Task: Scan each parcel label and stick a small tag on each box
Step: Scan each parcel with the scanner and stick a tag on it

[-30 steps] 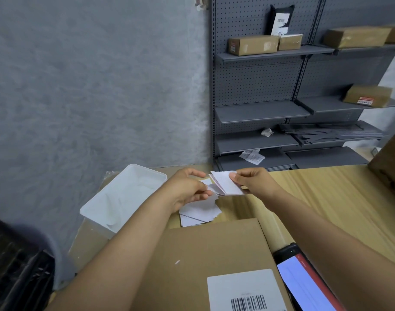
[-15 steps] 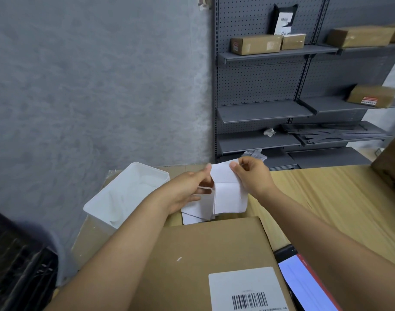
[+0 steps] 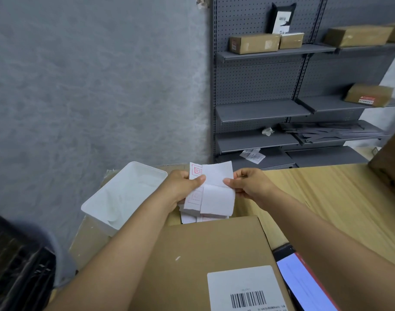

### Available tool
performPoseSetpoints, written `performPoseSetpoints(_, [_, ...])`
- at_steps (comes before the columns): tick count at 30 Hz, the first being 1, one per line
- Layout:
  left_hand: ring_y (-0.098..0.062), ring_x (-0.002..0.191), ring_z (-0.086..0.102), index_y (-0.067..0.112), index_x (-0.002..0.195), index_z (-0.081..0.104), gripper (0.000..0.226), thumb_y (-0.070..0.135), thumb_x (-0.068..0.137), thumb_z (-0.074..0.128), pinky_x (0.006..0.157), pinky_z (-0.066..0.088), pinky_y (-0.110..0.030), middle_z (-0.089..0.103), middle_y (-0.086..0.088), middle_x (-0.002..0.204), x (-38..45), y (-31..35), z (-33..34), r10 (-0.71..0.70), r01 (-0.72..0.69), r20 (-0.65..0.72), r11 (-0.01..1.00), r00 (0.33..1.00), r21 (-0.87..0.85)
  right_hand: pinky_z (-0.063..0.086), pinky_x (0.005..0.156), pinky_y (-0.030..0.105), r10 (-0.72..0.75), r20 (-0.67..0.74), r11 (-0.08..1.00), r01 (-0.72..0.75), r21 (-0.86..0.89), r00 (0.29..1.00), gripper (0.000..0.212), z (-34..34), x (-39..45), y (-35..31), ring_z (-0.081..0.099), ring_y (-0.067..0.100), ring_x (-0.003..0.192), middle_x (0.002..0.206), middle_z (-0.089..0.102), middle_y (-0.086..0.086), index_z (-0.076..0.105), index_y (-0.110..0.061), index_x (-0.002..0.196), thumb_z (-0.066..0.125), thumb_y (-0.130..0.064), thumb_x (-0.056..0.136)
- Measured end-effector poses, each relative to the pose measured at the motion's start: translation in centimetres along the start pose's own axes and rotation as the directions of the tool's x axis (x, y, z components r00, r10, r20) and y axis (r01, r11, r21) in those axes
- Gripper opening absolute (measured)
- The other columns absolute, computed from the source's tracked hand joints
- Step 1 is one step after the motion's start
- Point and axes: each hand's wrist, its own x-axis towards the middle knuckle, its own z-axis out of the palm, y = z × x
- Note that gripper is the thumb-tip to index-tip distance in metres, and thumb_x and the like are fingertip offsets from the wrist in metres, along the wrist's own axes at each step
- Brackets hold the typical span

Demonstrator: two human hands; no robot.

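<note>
Both hands, left and right, pinch tag sheets above box.

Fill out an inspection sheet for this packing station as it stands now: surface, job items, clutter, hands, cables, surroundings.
Surface: wooden table, light grain.
Job's things: cardboard box nearest the camera, with a barcode label; tag sheets, white with red square prints, held up above more sheets lying behind the box; phone, screen lit, right of the box.
Clutter: white plastic tray at left; brown box at the right edge.
Hands: left hand and right hand each pinch the tag sheets.
Cables: nothing seen.
Surroundings: grey wall; grey pegboard shelving with several parcels and paper scraps.
</note>
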Motion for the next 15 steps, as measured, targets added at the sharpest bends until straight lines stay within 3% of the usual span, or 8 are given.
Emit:
performPoseSetpoints(3, [-0.022, 0.089, 0.070, 0.013, 0.108, 0.070, 0.022, 0.024, 0.090, 0.064, 0.085, 0.056, -0.039, 0.073, -0.004, 0.098, 0.4, -0.6, -0.4, 0.007, -0.001, -0.039, 0.987, 0.999, 0.160, 0.056, 0.060, 0.022, -0.002, -0.075, 0.998, -0.003, -0.068, 0.997, 0.011, -0.8, 0.2, 0.5, 0.060, 0.019, 0.069, 0.077, 0.062, 0.010, 0.062, 0.002, 0.087, 0.071, -0.005, 0.084])
performPoseSetpoints(5, [-0.024, 0.092, 0.069, 0.013, 0.106, 0.069, 0.018, 0.019, 0.091, 0.061, 0.087, 0.055, -0.041, 0.072, -0.006, 0.103, 0.5, -0.8, -0.6, -0.002, 0.009, -0.028, 0.964, 1.000, 0.265, 0.055, 0.057, 0.020, -0.004, -0.110, 0.996, -0.006, -0.092, 0.994, 0.018, -1.5, 0.3, 0.8, 0.060, 0.020, 0.074, 0.084, 0.064, 0.014, 0.065, 0.008, 0.096, 0.069, -0.007, 0.085])
performPoseSetpoints(8, [-0.024, 0.104, 0.064, 0.014, 0.115, 0.066, 0.026, 0.020, 0.091, 0.058, 0.091, 0.051, -0.034, 0.068, -0.006, 0.116, 0.5, -0.8, -0.6, 0.033, -0.032, 0.005, 0.898, 0.999, 0.438, 0.053, 0.053, 0.017, -0.018, -0.127, 0.996, 0.008, -0.085, 0.992, 0.018, -2.3, 0.2, 0.8, 0.059, 0.018, 0.069, 0.084, 0.065, 0.014, 0.066, 0.004, 0.095, 0.070, -0.010, 0.086])
performPoseSetpoints(15, [-0.026, 0.114, 0.056, 0.008, 0.131, 0.048, 0.053, 0.042, 0.091, 0.056, 0.087, 0.047, -0.031, 0.057, -0.008, 0.130, -0.6, 1.0, -0.2, 0.099, -0.088, 0.032, 0.643, 0.995, 0.760, 0.056, 0.077, 0.031, -0.058, -0.017, 0.997, 0.058, 0.056, 0.998, 0.014, -2.6, -0.7, -0.5, 0.058, 0.017, 0.068, 0.078, 0.063, 0.011, 0.060, -0.003, 0.083, 0.070, -0.013, 0.085])
